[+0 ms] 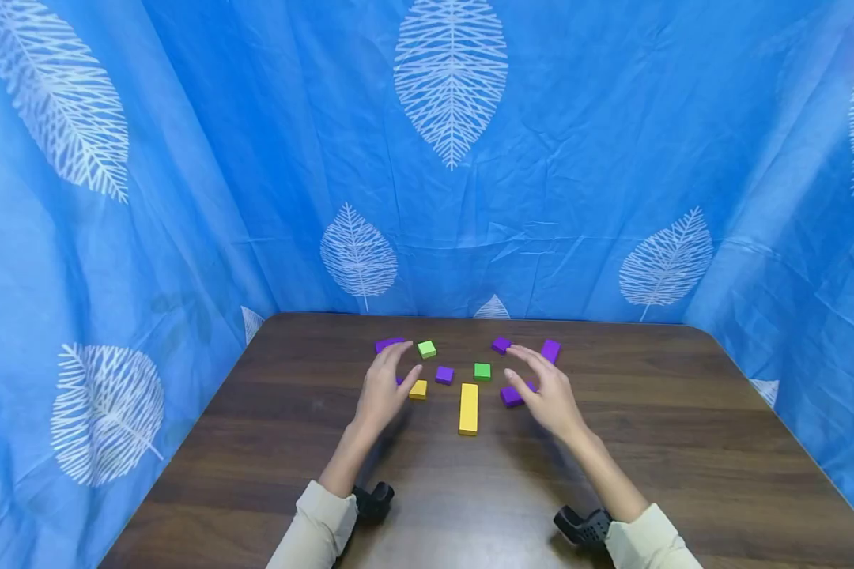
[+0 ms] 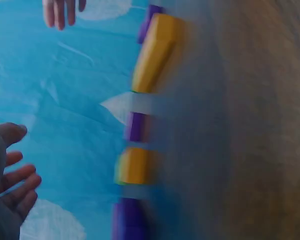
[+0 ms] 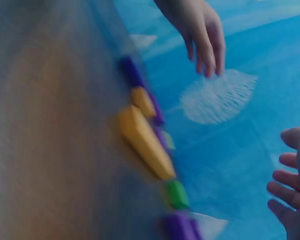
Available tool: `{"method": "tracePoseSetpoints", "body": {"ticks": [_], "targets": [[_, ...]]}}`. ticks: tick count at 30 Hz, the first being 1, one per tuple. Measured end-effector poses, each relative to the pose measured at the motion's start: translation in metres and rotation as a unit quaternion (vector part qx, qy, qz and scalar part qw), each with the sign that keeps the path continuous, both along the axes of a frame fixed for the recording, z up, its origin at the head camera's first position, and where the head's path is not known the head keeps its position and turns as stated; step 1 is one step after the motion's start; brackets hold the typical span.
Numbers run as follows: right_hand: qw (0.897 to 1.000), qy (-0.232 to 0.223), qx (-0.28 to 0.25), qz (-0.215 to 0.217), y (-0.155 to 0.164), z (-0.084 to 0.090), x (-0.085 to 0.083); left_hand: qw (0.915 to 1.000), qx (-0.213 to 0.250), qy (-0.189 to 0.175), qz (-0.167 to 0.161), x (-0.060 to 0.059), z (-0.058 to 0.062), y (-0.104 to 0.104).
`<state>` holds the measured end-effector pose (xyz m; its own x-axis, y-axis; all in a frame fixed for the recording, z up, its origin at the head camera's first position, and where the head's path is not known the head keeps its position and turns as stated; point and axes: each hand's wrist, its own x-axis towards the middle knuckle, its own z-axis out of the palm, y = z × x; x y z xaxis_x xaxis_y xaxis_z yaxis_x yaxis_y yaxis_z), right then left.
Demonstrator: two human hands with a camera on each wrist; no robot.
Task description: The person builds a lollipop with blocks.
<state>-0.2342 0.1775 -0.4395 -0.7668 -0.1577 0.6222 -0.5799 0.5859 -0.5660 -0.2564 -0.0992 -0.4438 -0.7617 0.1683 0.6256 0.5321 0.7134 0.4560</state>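
Note:
My left hand (image 1: 381,391) hovers over the left of a loose group of blocks, fingers spread and nothing held. Beside its thumb is a small yellow block (image 1: 418,390), and a purple block (image 1: 388,344) lies just past its fingertips. My right hand (image 1: 549,395) hangs above the right side, also holding nothing. It partly covers a purple block (image 1: 513,396), and its fingertips overlap a small purple block (image 1: 500,344) in the head view. Between the hands lies a long yellow block (image 1: 468,409). Both wrist views show the hands raised apart from the blocks.
Behind the long block sit a green block (image 1: 482,371) and a purple cube (image 1: 444,375). A light green block (image 1: 427,349) and a purple block (image 1: 551,351) are farther back. The dark wooden table (image 1: 256,474) meets a blue leaf-patterned curtain (image 1: 541,237).

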Motion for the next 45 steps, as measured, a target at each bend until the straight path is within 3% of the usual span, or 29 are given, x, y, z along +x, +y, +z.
{"method": "tracePoseSetpoints", "body": {"ticks": [6,13,19,23,32,38,45], "targets": [[0.998,-0.033,-0.034,0.038,-0.023,-0.029,0.002,0.9993,-0.013,-0.015,-0.031,-0.014,-0.025,-0.004],[0.99,-0.092,-0.066,0.079,-0.031,-0.059,0.003,0.996,-0.05,-0.047,-0.057,-0.022,-0.044,-0.011],[0.99,-0.103,-0.037,0.085,-0.032,-0.073,0.004,0.9932,-0.065,-0.066,-0.071,-0.025,-0.054,-0.016],[0.991,-0.107,-0.014,0.075,-0.033,-0.077,0.005,0.9909,-0.078,-0.07,-0.085,-0.026,-0.057,-0.017],[0.993,-0.086,0.031,0.078,-0.036,-0.079,0.004,0.9888,-0.111,-0.059,-0.08,-0.027,-0.056,-0.017],[0.992,-0.078,0.042,0.086,-0.037,-0.08,0.009,0.9925,-0.089,-0.044,-0.072,-0.021,-0.055,-0.014],[0.992,-0.051,0.048,0.109,-0.041,-0.083,0.031,0.9931,-0.066,-0.045,-0.086,-0.01,-0.055,-0.005]]}}
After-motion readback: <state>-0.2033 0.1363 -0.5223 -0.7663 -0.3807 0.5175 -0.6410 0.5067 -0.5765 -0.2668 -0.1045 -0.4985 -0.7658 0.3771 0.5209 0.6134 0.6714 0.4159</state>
